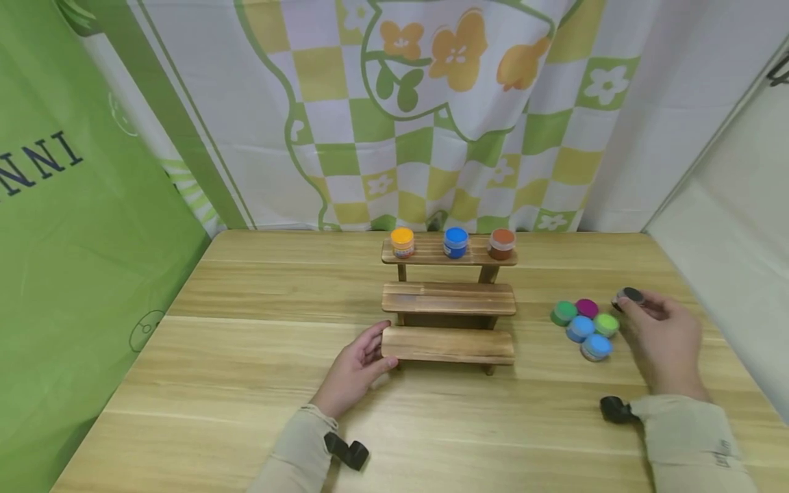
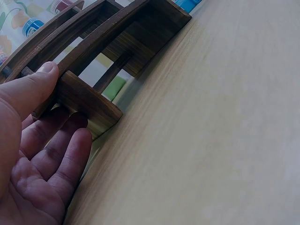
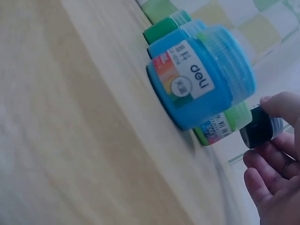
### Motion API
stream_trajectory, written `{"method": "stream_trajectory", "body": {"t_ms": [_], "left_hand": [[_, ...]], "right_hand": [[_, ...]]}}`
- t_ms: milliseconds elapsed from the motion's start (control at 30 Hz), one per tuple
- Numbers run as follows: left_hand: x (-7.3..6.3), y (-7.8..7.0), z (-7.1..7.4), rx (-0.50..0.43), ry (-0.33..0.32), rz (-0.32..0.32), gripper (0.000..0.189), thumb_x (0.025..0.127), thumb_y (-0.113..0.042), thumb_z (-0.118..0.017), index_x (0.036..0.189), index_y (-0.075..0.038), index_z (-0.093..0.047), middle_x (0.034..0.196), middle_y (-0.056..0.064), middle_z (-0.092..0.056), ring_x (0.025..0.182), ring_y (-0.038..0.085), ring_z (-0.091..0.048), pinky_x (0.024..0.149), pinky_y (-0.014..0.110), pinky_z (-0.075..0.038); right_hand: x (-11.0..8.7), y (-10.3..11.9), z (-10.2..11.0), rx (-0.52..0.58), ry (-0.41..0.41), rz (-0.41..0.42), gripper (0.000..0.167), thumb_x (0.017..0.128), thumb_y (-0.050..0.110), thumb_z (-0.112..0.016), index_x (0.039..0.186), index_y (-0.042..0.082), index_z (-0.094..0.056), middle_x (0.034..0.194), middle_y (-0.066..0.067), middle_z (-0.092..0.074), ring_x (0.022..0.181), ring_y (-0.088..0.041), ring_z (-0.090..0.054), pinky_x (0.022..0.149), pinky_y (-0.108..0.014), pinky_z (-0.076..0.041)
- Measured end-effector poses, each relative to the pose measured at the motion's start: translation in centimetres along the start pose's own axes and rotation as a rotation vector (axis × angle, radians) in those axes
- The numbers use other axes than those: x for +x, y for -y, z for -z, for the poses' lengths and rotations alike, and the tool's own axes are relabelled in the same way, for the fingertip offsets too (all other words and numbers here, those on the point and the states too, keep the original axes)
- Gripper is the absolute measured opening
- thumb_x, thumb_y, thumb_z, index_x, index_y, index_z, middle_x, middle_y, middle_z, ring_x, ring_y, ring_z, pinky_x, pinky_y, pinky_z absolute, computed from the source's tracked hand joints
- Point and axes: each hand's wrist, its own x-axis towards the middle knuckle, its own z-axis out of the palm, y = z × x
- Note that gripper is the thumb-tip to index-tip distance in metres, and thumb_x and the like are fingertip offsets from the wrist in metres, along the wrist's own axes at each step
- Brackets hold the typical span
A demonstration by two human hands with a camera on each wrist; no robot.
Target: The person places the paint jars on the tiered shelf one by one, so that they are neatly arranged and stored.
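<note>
A three-tier wooden display stand [image 1: 448,344] sits mid-table, its lowest step nearest me. My left hand [image 1: 354,370] holds the left end of that step, thumb at the front edge and index finger at the back edge; its other fingers [image 2: 75,154] hang loosely below. My right hand [image 1: 670,335] pinches a small black paint jar [image 1: 630,297] between thumb and fingers. In the right wrist view the black jar [image 3: 258,129] appears tilted, just beyond a light green jar [image 3: 220,126]. Yellow [image 1: 403,242], blue [image 1: 455,242] and brown [image 1: 502,244] paint jars stand along the top step.
Beside the right hand several paint jars cluster: green [image 1: 564,313], purple [image 1: 587,309], light green [image 1: 607,325] and two blue, one in front [image 1: 596,348]. A patterned curtain [image 1: 444,150] hangs behind the wooden table [image 1: 246,342]; green cloth [image 1: 80,205] covers the left side.
</note>
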Motion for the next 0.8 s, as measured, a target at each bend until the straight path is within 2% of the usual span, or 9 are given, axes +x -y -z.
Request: {"method": "stream_trajectory", "body": {"t_ms": [167,233,433,633,800], "left_hand": [[0.0,0.0,0.0,-0.007,-0.002,-0.005,0.067,0.094,-0.021,-0.072,0.153,-0.012,-0.041,0.155,0.021,-0.039,0.141,0.033,-0.041,0.116,0.046,-0.034],[0.0,0.0,0.0,-0.008,-0.003,-0.004,0.067,0.094,-0.021,-0.072,0.153,-0.012,-0.042,0.155,0.02,-0.04,0.141,0.033,-0.041,0.116,0.046,-0.034],[0.0,0.0,-0.1,-0.012,-0.001,-0.006,0.068,0.093,-0.021,-0.073,0.153,-0.013,-0.042,0.155,0.02,-0.04,0.141,0.032,-0.041,0.117,0.045,-0.034],[0.0,0.1,-0.1,-0.013,0.005,0.001,0.068,0.093,-0.022,-0.073,0.153,-0.014,-0.041,0.155,0.02,-0.039,0.142,0.032,-0.04,0.116,0.045,-0.034],[0.0,0.1,0.1,0.006,0.001,-0.002,0.069,0.093,-0.025,-0.073,0.153,-0.014,-0.041,0.155,0.021,-0.039,0.141,0.034,-0.04,0.115,0.046,-0.035]], "right_hand": [[-0.2,0.9,0.4,-0.049,-0.022,0.042,0.073,0.09,0.047,-0.072,0.143,0.001,-0.052,0.089,0.03,-0.053,0.082,0.012,-0.052,0.067,-0.002,-0.044],[-0.4,1.3,0.4,-0.042,-0.029,0.05,0.071,0.089,0.046,-0.073,0.141,0.002,-0.054,0.088,0.03,-0.054,0.082,0.012,-0.053,0.067,-0.002,-0.044],[-1.4,2.9,0.7,0.03,-0.03,0.078,0.05,0.087,0.042,-0.078,0.129,0.018,-0.064,0.093,0.026,-0.058,0.085,0.008,-0.055,0.066,-0.002,-0.047],[-3.2,5.3,0.9,0.042,-0.019,0.125,0.055,0.088,0.041,-0.077,0.134,0.015,-0.062,0.096,0.026,-0.06,0.088,0.007,-0.057,0.07,-0.001,-0.047],[-5.0,7.5,0.3,0.092,-0.015,0.192,0.049,0.089,0.035,-0.077,0.131,0.013,-0.064,0.101,0.022,-0.062,0.092,0.004,-0.059,0.076,-0.001,-0.048]]}}
